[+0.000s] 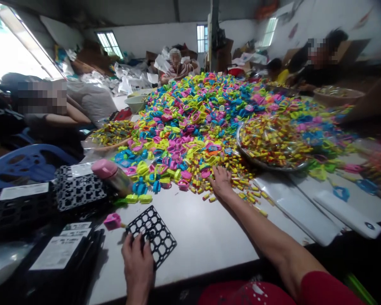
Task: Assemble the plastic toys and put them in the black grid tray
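My left hand (138, 264) rests at the near table edge, fingers curled onto the near corner of a black plastic grid tray (152, 233) that lies flat. A pink toy piece (112, 221) sits just left of the tray. My right hand (221, 181) reaches far forward, palm down, fingers spread into small yellow and red pieces (241, 186) at the foot of a big heap of pink, blue, yellow and green plastic parts (193, 118). What the right fingers hold, if anything, is hidden.
A metal bowl (241, 146) of small yellow pieces stands right of the heap. Stacked black trays with labels (78, 192) and a pink-capped bottle (112, 174) lie at left. A white power bank (349, 214) and plastic bags lie at right. Other people sit around the table.
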Action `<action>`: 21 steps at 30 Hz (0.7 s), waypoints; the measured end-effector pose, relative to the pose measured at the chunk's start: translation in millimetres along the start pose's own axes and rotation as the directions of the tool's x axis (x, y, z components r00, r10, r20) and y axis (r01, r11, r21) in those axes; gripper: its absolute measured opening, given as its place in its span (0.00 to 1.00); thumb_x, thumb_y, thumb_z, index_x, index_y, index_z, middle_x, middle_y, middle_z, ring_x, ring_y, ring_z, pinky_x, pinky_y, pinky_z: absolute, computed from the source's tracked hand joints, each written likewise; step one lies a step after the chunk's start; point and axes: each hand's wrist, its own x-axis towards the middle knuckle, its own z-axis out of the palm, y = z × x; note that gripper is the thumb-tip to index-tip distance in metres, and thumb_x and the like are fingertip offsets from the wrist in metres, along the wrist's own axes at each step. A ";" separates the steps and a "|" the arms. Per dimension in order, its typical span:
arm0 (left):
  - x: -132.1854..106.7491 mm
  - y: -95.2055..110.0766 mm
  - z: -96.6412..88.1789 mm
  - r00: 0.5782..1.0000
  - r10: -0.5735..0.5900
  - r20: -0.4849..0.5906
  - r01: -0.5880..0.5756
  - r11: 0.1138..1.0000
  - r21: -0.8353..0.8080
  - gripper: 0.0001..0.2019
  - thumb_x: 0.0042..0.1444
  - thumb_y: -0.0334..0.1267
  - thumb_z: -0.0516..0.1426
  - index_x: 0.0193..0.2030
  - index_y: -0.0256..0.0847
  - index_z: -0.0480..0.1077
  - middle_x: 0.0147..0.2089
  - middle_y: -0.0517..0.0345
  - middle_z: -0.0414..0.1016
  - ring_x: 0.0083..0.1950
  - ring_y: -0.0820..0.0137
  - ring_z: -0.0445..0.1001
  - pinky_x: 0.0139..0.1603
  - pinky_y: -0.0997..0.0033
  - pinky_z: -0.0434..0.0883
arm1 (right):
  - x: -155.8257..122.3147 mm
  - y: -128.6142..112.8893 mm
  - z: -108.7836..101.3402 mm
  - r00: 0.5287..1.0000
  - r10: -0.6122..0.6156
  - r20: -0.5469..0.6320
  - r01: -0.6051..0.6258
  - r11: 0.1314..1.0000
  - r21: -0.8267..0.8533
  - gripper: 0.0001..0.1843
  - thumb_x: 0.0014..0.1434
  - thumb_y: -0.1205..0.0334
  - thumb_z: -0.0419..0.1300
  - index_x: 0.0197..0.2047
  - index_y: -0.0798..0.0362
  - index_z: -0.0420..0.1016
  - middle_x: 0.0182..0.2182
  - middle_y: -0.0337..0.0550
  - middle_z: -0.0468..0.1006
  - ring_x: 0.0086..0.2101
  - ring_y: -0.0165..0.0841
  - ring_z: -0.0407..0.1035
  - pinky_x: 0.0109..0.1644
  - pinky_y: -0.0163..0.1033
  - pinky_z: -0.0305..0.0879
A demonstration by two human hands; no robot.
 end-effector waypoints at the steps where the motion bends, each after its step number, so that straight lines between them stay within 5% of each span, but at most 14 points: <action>1: -0.3 3.8 -1.4 1.000 -0.001 -0.011 0.001 1.000 0.002 0.20 0.63 0.47 0.48 0.52 0.37 0.70 0.67 0.42 0.58 0.68 0.52 0.61 0.67 0.47 0.65 | -1.3 -7.6 2.4 0.999 -0.032 0.017 0.032 0.999 0.018 0.30 0.68 0.55 0.53 0.70 0.55 0.58 0.67 0.60 0.59 0.65 0.48 0.51 0.68 0.57 0.42; 5: -0.5 12.9 -3.2 1.000 -0.014 -0.011 0.014 1.000 0.011 0.21 0.63 0.48 0.47 0.52 0.37 0.71 0.65 0.43 0.61 0.66 0.52 0.63 0.65 0.47 0.67 | -4.9 -27.4 -0.1 0.980 -0.182 0.084 0.176 0.982 0.072 0.27 0.68 0.55 0.54 0.67 0.52 0.64 0.66 0.54 0.63 0.62 0.45 0.58 0.65 0.49 0.53; 9: -1.0 11.4 -5.4 1.000 0.021 -0.009 -0.021 1.000 0.008 0.24 0.63 0.52 0.46 0.52 0.36 0.71 0.61 0.42 0.66 0.64 0.52 0.66 0.65 0.47 0.68 | 9.0 -19.0 -19.9 0.959 -0.265 0.098 0.256 0.962 0.090 0.20 0.69 0.52 0.53 0.62 0.43 0.71 0.58 0.43 0.73 0.55 0.40 0.65 0.63 0.46 0.54; 15: -12.4 16.5 -2.3 0.977 0.188 -0.104 -0.193 0.981 -0.038 0.19 0.64 0.48 0.49 0.46 0.37 0.74 0.59 0.42 0.69 0.64 0.52 0.67 0.66 0.47 0.66 | 67.7 43.6 -54.0 0.997 0.052 -0.061 -0.055 0.997 -0.047 0.24 0.67 0.65 0.46 0.64 0.57 0.66 0.64 0.63 0.61 0.61 0.53 0.53 0.62 0.58 0.51; 18: -21.8 31.4 4.6 0.958 0.275 -0.080 -0.283 0.950 -0.132 0.14 0.65 0.44 0.51 0.44 0.39 0.74 0.55 0.46 0.73 0.61 0.57 0.70 0.65 0.51 0.68 | 85.2 65.2 -56.6 0.990 0.136 -0.034 -0.138 0.987 -0.077 0.28 0.61 0.71 0.49 0.64 0.60 0.66 0.58 0.68 0.67 0.54 0.54 0.61 0.54 0.56 0.59; 21: -26.7 57.8 10.1 0.937 0.349 0.013 -0.338 0.915 -0.221 0.11 0.65 0.40 0.52 0.44 0.40 0.75 0.53 0.48 0.75 0.58 0.60 0.73 0.63 0.54 0.70 | 85.8 68.5 -50.2 0.996 0.091 0.021 -0.089 0.994 -0.068 0.30 0.56 0.73 0.51 0.62 0.58 0.69 0.49 0.62 0.75 0.47 0.49 0.67 0.52 0.50 0.61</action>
